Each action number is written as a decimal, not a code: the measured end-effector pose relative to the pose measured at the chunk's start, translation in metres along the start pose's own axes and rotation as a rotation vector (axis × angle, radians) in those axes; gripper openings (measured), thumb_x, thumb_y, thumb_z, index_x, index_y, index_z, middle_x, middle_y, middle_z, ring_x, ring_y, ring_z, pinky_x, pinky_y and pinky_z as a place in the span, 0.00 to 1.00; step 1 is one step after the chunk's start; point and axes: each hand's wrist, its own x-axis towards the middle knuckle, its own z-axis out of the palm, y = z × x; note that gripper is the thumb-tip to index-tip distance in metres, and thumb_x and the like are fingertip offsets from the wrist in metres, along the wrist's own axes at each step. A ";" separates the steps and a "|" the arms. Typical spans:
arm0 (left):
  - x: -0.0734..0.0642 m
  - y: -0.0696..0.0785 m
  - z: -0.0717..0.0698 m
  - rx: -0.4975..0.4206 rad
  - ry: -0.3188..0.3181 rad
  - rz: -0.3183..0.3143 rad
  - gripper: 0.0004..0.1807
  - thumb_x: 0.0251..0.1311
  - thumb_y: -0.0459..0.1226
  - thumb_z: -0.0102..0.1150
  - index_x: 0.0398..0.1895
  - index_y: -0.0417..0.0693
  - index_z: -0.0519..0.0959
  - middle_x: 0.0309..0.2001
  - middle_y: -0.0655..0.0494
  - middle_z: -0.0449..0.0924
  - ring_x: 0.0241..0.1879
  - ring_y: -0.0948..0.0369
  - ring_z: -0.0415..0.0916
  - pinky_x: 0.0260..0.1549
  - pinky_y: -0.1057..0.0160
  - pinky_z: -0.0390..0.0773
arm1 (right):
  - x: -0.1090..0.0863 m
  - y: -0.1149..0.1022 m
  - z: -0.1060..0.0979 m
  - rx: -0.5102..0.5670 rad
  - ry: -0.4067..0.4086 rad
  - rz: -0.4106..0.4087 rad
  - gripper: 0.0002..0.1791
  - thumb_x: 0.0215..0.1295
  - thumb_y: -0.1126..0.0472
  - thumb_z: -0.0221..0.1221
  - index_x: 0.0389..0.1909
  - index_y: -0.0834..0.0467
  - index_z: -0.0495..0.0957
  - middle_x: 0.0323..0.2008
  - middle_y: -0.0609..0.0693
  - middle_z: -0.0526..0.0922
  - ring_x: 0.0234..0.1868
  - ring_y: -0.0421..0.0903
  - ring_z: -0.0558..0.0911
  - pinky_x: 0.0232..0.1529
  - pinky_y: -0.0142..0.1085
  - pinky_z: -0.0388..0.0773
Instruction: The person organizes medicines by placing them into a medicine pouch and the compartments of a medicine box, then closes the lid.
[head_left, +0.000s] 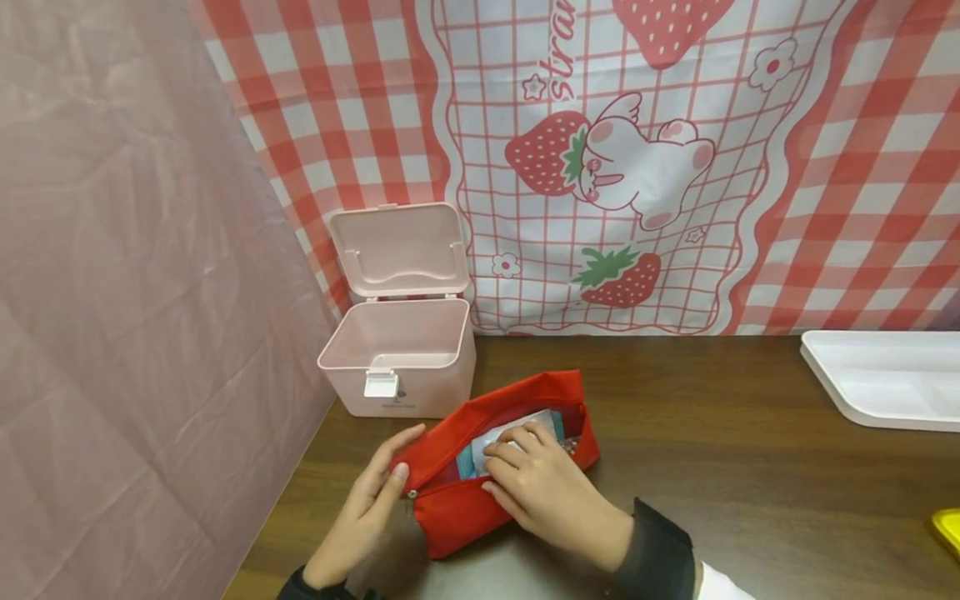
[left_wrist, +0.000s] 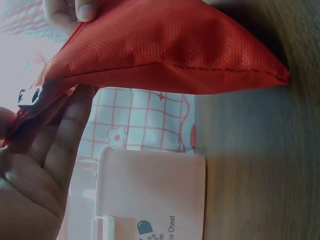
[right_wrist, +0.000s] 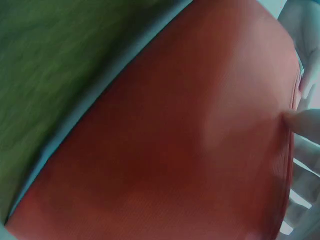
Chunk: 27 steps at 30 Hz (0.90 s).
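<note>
A red zippered pouch (head_left: 465, 521) lies slantwise on the table with its mouth open. Inside it are white and teal packets (head_left: 480, 454); something small and shiny at its right end is too small to tell. My left hand (head_left: 371, 492) grips the pouch's left end near the zipper pull (left_wrist: 30, 96), thumb on the near side and fingers behind. My right hand (head_left: 543, 483) reaches over the front rim, its loosely bent fingers touching the packets. In the right wrist view the right thumb (right_wrist: 304, 124) touches the pouch's rim, with the other fingers spread beyond it.
Behind the pouch stands a pale pink box (head_left: 401, 392), its lid (head_left: 405, 250) raised against the checked strawberry cloth (head_left: 495, 200). A white tray (head_left: 862, 408) sits at the right, and part of a yellow object (head_left: 948, 529) shows at the right edge. Pink fabric (head_left: 150, 292) hangs along the left.
</note>
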 end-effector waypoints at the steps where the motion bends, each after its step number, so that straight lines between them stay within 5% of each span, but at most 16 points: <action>1: 0.000 0.001 -0.001 -0.027 -0.005 -0.014 0.25 0.67 0.24 0.29 0.68 0.40 0.53 0.61 0.42 0.63 0.53 0.64 0.72 0.45 0.66 0.76 | 0.001 -0.003 0.001 0.012 0.008 0.002 0.07 0.52 0.56 0.63 0.31 0.53 0.79 0.36 0.45 0.82 0.42 0.44 0.75 0.47 0.40 0.69; 4: -0.001 0.002 -0.002 -0.092 -0.020 -0.048 0.25 0.68 0.25 0.27 0.69 0.40 0.49 0.59 0.42 0.64 0.48 0.64 0.75 0.39 0.63 0.79 | 0.004 -0.011 0.004 0.059 0.019 0.016 0.07 0.53 0.57 0.62 0.33 0.52 0.79 0.36 0.44 0.81 0.41 0.43 0.76 0.47 0.37 0.70; 9: -0.002 0.004 -0.004 -0.128 -0.030 -0.152 0.23 0.71 0.30 0.25 0.68 0.41 0.52 0.63 0.41 0.61 0.54 0.63 0.72 0.46 0.63 0.76 | 0.008 -0.025 0.012 0.135 0.030 0.041 0.07 0.55 0.58 0.62 0.34 0.51 0.76 0.33 0.41 0.79 0.38 0.39 0.76 0.43 0.32 0.70; 15: -0.002 0.007 -0.009 -0.244 -0.068 -0.293 0.23 0.73 0.37 0.24 0.66 0.34 0.56 0.59 0.51 0.71 0.52 0.62 0.74 0.48 0.64 0.75 | 0.015 -0.037 0.026 0.144 0.094 0.054 0.09 0.55 0.54 0.62 0.32 0.50 0.73 0.29 0.39 0.75 0.32 0.37 0.74 0.34 0.29 0.67; 21: -0.002 0.005 -0.012 -0.401 -0.099 -0.325 0.24 0.73 0.38 0.23 0.63 0.33 0.59 0.53 0.59 0.76 0.49 0.63 0.75 0.46 0.64 0.75 | 0.020 -0.045 0.035 0.132 0.127 0.056 0.13 0.54 0.48 0.61 0.31 0.50 0.71 0.27 0.39 0.71 0.29 0.36 0.71 0.30 0.26 0.64; 27: -0.003 0.004 -0.014 -0.447 -0.095 -0.338 0.23 0.73 0.39 0.23 0.60 0.41 0.67 0.51 0.59 0.77 0.47 0.65 0.76 0.45 0.64 0.75 | 0.023 -0.054 0.040 0.102 0.097 0.129 0.17 0.51 0.42 0.62 0.26 0.49 0.70 0.25 0.39 0.68 0.28 0.36 0.69 0.29 0.27 0.62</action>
